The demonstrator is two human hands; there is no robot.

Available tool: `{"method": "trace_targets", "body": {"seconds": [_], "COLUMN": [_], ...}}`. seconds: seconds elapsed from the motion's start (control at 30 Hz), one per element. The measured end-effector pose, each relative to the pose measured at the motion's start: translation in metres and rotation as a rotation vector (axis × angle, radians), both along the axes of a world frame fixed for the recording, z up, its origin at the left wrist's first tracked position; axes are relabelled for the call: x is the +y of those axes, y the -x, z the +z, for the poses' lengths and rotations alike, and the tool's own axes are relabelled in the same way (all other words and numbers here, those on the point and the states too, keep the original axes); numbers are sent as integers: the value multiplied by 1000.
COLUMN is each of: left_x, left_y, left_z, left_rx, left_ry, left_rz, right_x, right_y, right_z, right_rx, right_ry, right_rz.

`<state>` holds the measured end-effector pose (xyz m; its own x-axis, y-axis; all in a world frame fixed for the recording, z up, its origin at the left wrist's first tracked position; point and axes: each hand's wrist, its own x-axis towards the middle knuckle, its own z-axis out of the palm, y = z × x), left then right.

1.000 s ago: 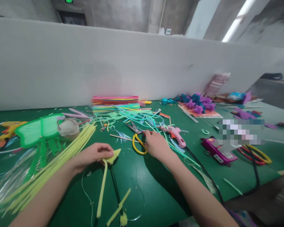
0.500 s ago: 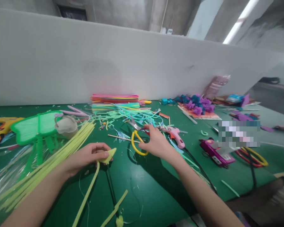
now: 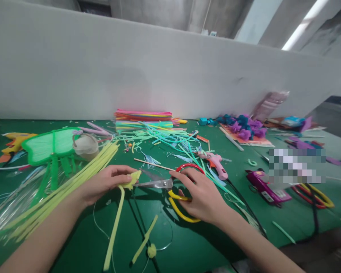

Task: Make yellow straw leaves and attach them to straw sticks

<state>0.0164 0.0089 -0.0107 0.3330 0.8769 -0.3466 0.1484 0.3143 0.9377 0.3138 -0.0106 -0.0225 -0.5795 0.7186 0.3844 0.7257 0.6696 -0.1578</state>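
My left hand [image 3: 115, 181] pinches a small yellow pipe-cleaner piece [image 3: 133, 179], pointed at its upper end. One long yellow stem [image 3: 115, 227] hangs down from it toward the table's near side. My right hand [image 3: 200, 191] grips scissors [image 3: 156, 184] by their red and yellow handles. The blades are spread, and their tips reach the right side of the yellow piece; whether they touch it I cannot tell. On the table below lie a short yellow pipe-cleaner length [image 3: 144, 239] and a little yellow ball [image 3: 151, 250] with clear thread beside it.
A bundle of yellow pipe cleaners [image 3: 82, 182] and a green winged shape [image 3: 53, 146] lie at left. Coloured stems [image 3: 143, 115] are heaped at the back. A pink glue gun [image 3: 216, 163], a magenta device [image 3: 267, 187] and purple flowers [image 3: 244, 131] are to the right.
My right hand has lifted the scissors off the table and brought them, blades apart, to the yellow piece. The left hand keeps its hold. The view has shifted slightly.
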Motion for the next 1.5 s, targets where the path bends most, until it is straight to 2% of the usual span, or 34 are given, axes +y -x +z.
{"method": "trace_targets", "body": {"seconds": [0.23, 0.5, 0.7, 0.9, 1.13, 1.3, 1.5], "left_x": [-2, -2, -3, -2, -2, -2, -4], "left_y": [2, 4, 5, 6, 6, 5, 3], "left_z": [3, 3, 3, 0, -1, -3, -4], "left_rx": [-73, -138, -166, -185, -184, -177, -152], "left_ry": [66, 82, 86, 93, 98, 101, 103], "left_rz": [61, 5, -13, -34, -28, -20, 6], "right_x": [5, 12, 15, 21, 26, 28, 37], "right_y": [4, 3, -1, -9, -13, -8, -1], "right_z": [6, 13, 11, 9, 15, 27, 32], "right_rx": [-3, -31, -127, -253, -356, -399, -467], "right_ry": [-13, -150, -290, -514, -584, -667, -737], "right_rz": [-11, -49, 47, 67, 128, 160, 168]}}
